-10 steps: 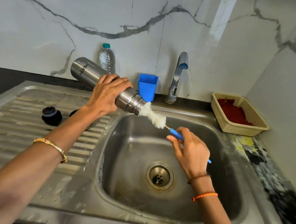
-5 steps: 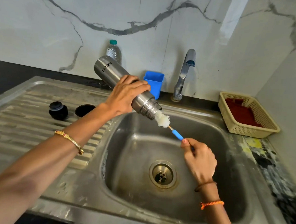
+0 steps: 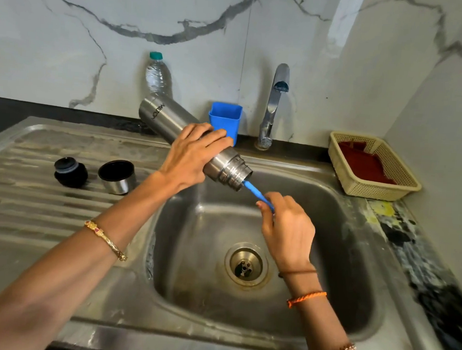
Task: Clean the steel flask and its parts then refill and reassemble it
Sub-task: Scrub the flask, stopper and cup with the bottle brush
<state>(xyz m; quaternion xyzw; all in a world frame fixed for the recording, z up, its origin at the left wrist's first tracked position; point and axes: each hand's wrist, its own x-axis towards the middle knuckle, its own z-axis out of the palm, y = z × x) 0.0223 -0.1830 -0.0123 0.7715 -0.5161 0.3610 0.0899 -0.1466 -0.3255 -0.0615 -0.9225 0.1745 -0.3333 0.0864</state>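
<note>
My left hand (image 3: 192, 152) grips the steel flask (image 3: 171, 121) around its middle and holds it tilted over the sink basin (image 3: 202, 227), mouth pointing down to the right. My right hand (image 3: 287, 227) holds the blue handle of a bottle brush (image 3: 253, 189). The white brush head is hidden inside the flask's mouth. On the draining board (image 3: 33, 203) to the left stand the black stopper (image 3: 70, 171) and the steel cup lid (image 3: 117, 177), its opening facing up.
A chrome tap (image 3: 273, 107) rises behind the basin, with a blue plastic cup (image 3: 225, 120) and a clear water bottle (image 3: 157, 74) to its left. A cream basket (image 3: 402, 182) holding a red cloth sits at the right. The drain (image 3: 246, 265) lies below my right hand.
The brush head has gone from outside the flask's mouth to fully inside it. My right hand has moved up toward the mouth.
</note>
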